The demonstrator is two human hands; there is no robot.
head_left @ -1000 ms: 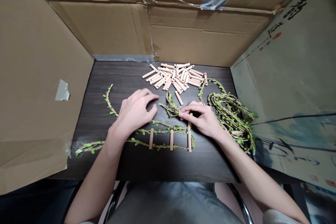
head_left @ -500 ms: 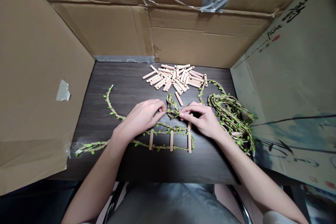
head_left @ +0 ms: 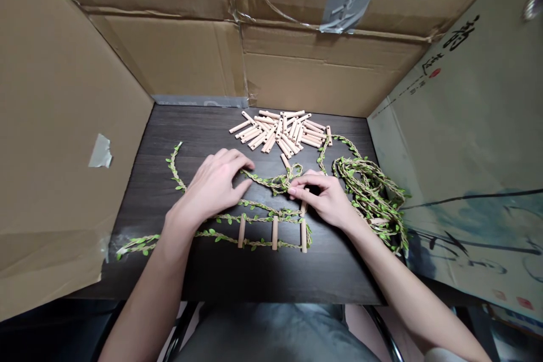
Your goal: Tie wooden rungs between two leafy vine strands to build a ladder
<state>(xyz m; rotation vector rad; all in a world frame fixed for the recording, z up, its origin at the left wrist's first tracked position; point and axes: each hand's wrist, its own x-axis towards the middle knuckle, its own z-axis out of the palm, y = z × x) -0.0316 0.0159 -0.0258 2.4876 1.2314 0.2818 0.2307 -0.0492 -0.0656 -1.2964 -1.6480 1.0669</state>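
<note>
Right hand (head_left: 319,197) pinching a leafy cord (head_left: 278,182) at the table's middle, left hand (head_left: 218,185) half open at the cord's left end, grip unclear, near side three pegs (head_left: 275,233) between cords, peg pile (head_left: 278,131) on the far side.

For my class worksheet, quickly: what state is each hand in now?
Left hand: open, thumb and fingers apart.
Right hand: closed, pinching the leafy twine.
</note>
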